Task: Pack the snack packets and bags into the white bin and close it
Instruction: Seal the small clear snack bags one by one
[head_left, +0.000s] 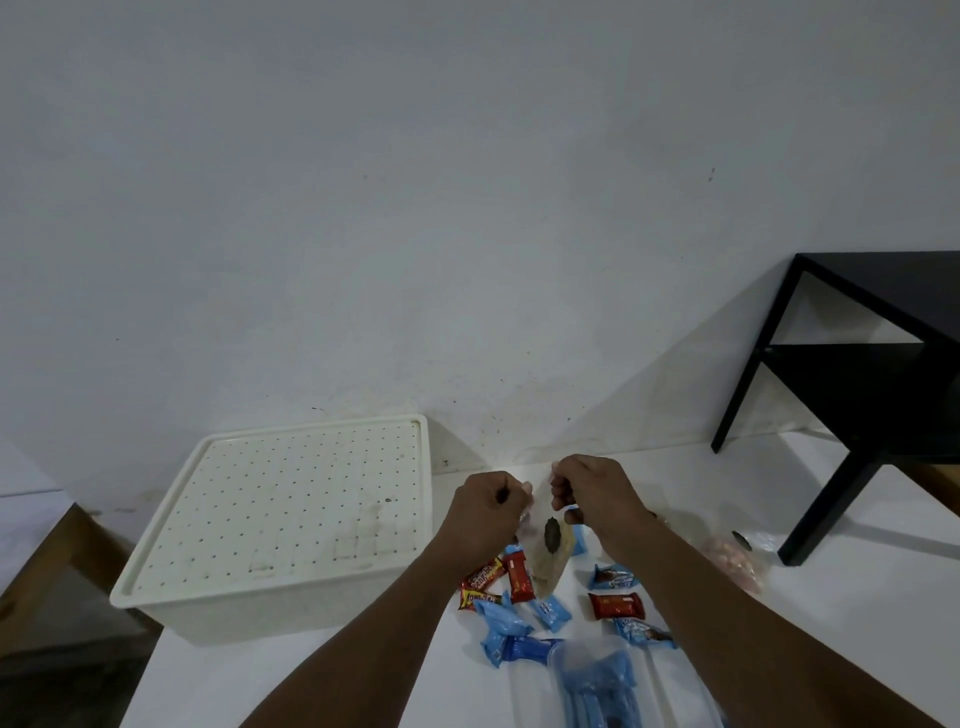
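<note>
The white bin (249, 608) stands at the left of the white table with its dotted lid (291, 504) on. My left hand (485, 512) and my right hand (597, 499) are raised side by side just right of the bin. Both pinch the top edge of a clear bag (550, 558) with pale crumbly contents and a dark lump, which hangs between them. Beneath it lie several small snack packets: red ones (519, 574), blue ones (506, 618) and more at the right (615, 605).
A clear bag of pinkish snacks (737, 564) lies at the right near a black side table (852, 384). A clear container holding blue packets (597, 686) sits at the bottom edge. The wall stands close behind the bin.
</note>
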